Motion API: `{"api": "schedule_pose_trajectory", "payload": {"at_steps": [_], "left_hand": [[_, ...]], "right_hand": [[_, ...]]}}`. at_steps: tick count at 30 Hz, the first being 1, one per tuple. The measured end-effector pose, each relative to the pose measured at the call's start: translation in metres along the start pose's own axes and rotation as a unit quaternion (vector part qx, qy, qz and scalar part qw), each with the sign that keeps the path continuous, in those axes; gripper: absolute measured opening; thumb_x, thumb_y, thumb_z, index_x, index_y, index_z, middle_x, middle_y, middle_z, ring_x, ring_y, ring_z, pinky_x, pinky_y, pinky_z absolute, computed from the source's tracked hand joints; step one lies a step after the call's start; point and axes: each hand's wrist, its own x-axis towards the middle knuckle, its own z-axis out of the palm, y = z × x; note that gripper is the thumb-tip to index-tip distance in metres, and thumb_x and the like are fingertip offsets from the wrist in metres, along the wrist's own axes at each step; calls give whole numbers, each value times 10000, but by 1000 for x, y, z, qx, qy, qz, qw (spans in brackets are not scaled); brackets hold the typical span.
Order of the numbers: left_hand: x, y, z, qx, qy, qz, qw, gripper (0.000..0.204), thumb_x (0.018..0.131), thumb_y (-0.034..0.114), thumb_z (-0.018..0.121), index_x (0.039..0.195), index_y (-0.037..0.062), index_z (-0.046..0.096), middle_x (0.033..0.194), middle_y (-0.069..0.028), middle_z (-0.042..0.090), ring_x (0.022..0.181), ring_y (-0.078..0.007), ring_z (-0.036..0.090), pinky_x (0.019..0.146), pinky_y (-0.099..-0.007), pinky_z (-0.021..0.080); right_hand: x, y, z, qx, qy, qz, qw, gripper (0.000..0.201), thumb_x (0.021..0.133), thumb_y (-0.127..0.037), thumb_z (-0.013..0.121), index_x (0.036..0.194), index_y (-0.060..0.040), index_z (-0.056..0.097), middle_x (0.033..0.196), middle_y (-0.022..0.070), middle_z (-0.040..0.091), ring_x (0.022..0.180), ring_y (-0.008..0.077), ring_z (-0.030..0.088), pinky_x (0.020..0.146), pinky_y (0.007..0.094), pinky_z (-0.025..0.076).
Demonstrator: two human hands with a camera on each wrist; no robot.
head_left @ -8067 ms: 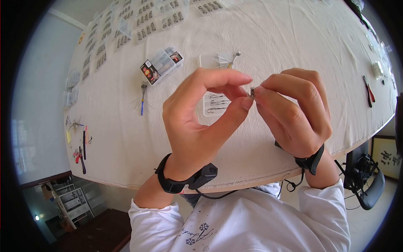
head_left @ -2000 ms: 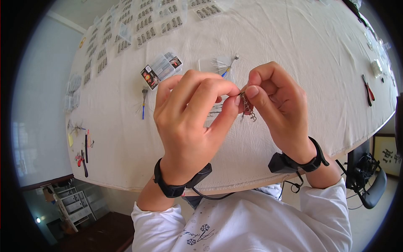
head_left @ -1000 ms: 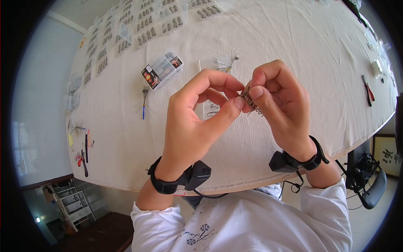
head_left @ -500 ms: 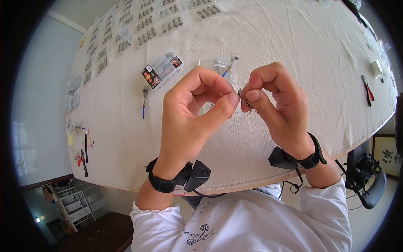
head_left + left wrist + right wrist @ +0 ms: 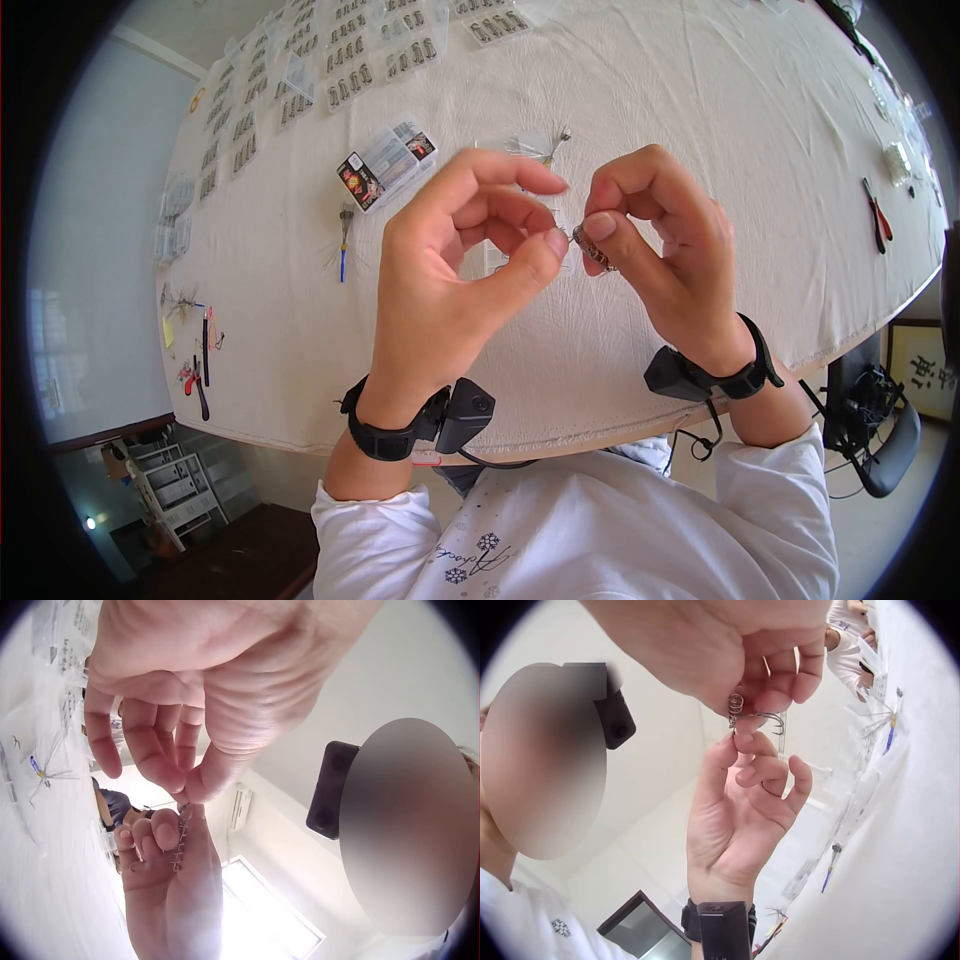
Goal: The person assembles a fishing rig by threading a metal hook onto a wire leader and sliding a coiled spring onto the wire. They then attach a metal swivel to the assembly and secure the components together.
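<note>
Between thumb and fingers my right hand point(image 5: 670, 260) pinches a small metal fishing hook with a wire coil point(image 5: 736, 705) on it. The curved hook points point(image 5: 778, 724) stick out beside the fingers in the right wrist view. My left hand point(image 5: 430, 260) pinches the near end of the same piece with its thumb and a fingertip, its index finger raised. In the left wrist view a row of wire loops point(image 5: 180, 844) runs along the right fingers. The very end between the fingertips is hidden. A clear hook box point(image 5: 495, 260) lies under the hands, mostly covered.
Beyond the hands lies a lure with pale bristles point(image 5: 550, 145); another with a blue stem point(image 5: 343, 245) is at left. Clear boxes with a black label point(image 5: 385, 165) stand nearby. Several hook trays point(image 5: 350, 85) fill the back left. Pliers lie left point(image 5: 200, 390) and right point(image 5: 878, 215).
Eight seconds ago the right hand was held palm down; now its thumb faces the head camera. Over the last second the left index finger has lifted and the coil has shifted in the right fingers.
</note>
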Motion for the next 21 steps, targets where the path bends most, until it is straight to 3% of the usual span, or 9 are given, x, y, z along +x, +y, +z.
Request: {"api": "schedule_pose_trajectory", "payload": {"at_steps": [4, 10, 13, 16, 19, 21], "left_hand": [[1, -3, -2, 9, -22, 8, 1000, 319, 807, 31, 648, 1101, 33, 526, 834, -25, 604, 781, -63, 554, 703, -204, 432], [1, 4, -5, -75, -38, -82, 993, 340, 796, 82, 643, 1110, 52, 516, 819, -18, 594, 729, -57, 527, 642, -202, 426], [1, 7, -5, -111, -36, -110, 987, 337, 797, 99, 625, 1112, 57, 515, 815, -13, 588, 706, -58, 515, 609, -205, 415], [1, 3, -7, -122, -36, -98, 987, 340, 796, 102, 617, 1117, 60, 514, 811, -8, 579, 692, -61, 505, 599, -204, 404], [1, 2, -6, -120, -43, -96, 987, 348, 798, 100, 612, 1128, 60, 511, 801, -2, 570, 679, -61, 494, 597, -208, 397], [2, 2, -5, -121, -35, -100, 987, 357, 796, 102, 612, 1135, 61, 509, 799, 1, 568, 678, -60, 489, 600, -210, 395]], "right_hand": [[0, -4, 0, 25, -13, 49, 998, 60, 885, -16, 583, 885, -4, 524, 712, 32, 572, 599, 92, 584, 537, 222, 452], [0, -4, -1, 77, -61, 86, 991, 37, 912, -30, 551, 908, -7, 523, 692, 23, 562, 575, 77, 529, 536, 219, 430], [-1, -4, -2, 66, -94, 80, 990, 76, 956, -69, 504, 970, 5, 494, 779, 23, 525, 599, 64, 496, 531, 201, 404], [-2, -4, 1, 94, -44, 93, 990, 55, 935, -53, 529, 941, 1, 516, 653, 24, 554, 564, 73, 503, 525, 213, 408], [0, -7, -4, 114, -57, 136, 982, 88, 943, -84, 529, 956, 2, 515, 646, 31, 554, 567, 74, 503, 529, 217, 408], [-1, -7, -5, 126, -70, 113, 983, 104, 933, -101, 546, 957, -3, 521, 659, 30, 561, 580, 77, 511, 541, 223, 416]]}}
